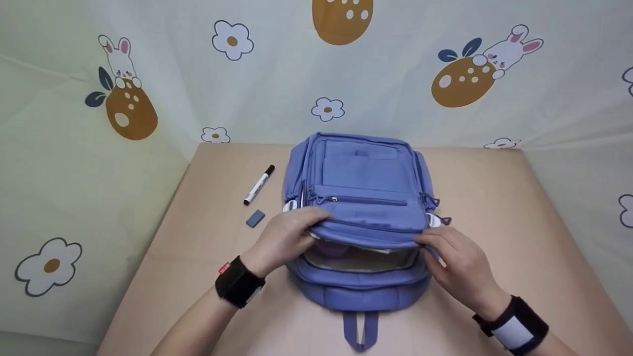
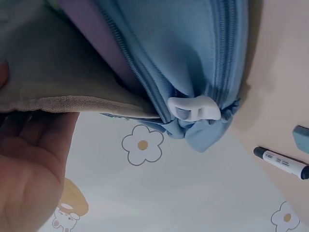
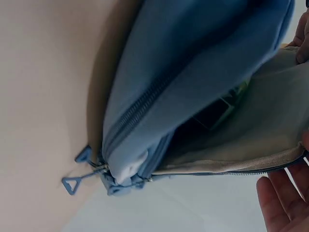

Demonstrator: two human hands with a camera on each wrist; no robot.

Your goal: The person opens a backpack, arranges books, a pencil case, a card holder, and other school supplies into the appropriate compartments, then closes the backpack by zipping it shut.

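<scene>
A blue backpack (image 1: 368, 168) lies on its back on the table, its top handle (image 1: 374, 329) toward me. Its front compartment is unzipped and gapes toward me. My left hand (image 1: 286, 237) grips the flap's edge (image 1: 368, 238) at the left corner, thumb on the lining side. At the opposite corner my right hand (image 1: 460, 262) pinches the same edge. Both hold the flap raised. Inside, the left wrist view shows a purple surface (image 2: 99, 36) beside the grey lining (image 2: 48, 67). A dark thing with a green edge (image 3: 234, 99) shows within, mostly hidden.
A white marker with black ends (image 1: 259, 185) and a small blue-grey block (image 1: 255, 218) lie on the table (image 1: 198, 198) left of the backpack. Triangular zipper pulls (image 1: 445, 220) hang at its right side. A printed cloth (image 1: 277, 74) walls the table's back and sides.
</scene>
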